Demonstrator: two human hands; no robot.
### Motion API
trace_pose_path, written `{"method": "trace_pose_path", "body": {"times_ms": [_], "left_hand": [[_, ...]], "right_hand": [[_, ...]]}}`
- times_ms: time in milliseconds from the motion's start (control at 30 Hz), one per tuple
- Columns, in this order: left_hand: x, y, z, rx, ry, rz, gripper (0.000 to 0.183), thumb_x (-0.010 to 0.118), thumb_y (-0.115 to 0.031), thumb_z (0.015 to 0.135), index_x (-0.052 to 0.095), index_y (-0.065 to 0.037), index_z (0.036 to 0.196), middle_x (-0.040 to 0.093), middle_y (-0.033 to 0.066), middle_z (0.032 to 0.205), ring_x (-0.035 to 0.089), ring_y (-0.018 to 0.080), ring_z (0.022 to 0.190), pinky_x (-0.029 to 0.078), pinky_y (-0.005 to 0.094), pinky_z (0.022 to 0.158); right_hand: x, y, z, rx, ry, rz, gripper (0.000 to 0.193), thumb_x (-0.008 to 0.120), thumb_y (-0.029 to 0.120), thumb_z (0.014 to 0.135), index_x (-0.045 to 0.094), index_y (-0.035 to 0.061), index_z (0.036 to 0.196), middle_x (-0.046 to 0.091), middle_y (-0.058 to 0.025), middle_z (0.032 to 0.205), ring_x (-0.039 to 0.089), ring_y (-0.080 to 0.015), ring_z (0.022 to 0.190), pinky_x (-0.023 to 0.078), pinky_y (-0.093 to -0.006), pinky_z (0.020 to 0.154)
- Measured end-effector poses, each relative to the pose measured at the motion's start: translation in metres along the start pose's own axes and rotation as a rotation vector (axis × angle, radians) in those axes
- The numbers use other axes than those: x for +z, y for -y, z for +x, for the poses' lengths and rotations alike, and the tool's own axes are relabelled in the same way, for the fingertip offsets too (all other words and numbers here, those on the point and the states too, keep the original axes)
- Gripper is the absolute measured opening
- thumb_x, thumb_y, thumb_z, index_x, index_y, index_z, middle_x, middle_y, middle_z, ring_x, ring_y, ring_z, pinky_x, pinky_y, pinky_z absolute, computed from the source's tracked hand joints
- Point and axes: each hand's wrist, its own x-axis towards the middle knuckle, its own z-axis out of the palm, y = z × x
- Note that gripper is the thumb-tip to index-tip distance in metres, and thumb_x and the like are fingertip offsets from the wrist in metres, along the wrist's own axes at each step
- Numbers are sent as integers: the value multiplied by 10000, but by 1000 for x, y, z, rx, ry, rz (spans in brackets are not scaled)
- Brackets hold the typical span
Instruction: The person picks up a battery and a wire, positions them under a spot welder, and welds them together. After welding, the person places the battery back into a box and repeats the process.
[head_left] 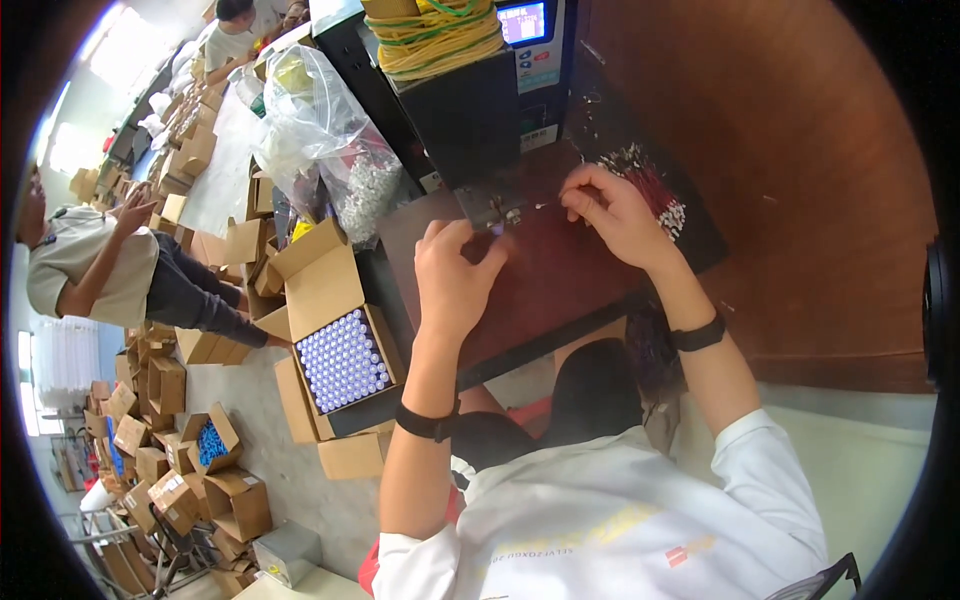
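My left hand (452,280) is at the front of a dark bench machine (470,130), its fingers curled and its thumb smeared by motion. Just past those fingertips, by small metal parts (510,214) at the machine's base, a small purplish spot shows; whether the hand grips it I cannot make out. To the right, my right hand (615,215) is closed in a pinch on a thin lead, whose pale tip (541,206) points toward the machine. Beyond this hand lies a pile of red wires (665,195) with white ends. Both hands are above a dark red work surface (540,300).
An open carton of purple-wrapped cylindrical cells (343,362) stands at the left. Yellow bands (437,45) wrap a bundle on the machine. Behind the carton are clear plastic bags (350,160) of small parts. A person (110,255) stands far left; another sits farther back among cartons.
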Motion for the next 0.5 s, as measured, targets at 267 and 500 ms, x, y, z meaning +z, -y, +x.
{"method": "trace_pose_path", "body": {"times_ms": [267,500], "left_hand": [[-1,-1,3,116,-47,40,239,789,-144,757,739,-1,943,645,149,845,646,296,751,511,367,718],[-1,0,1,96,-34,53,241,786,-149,760,742,-4,947,643,154,843,647,308,760,511,368,725]], "right_hand": [[2,-1,4,-32,-6,-38,91,594,90,1029,589,1,1047,582,-29,966,587,-109,826,484,-258,747],[1,-1,1,-32,-35,-50,82,588,76,1029,592,-2,1053,585,-38,991,588,-116,819,483,-257,736]]}}
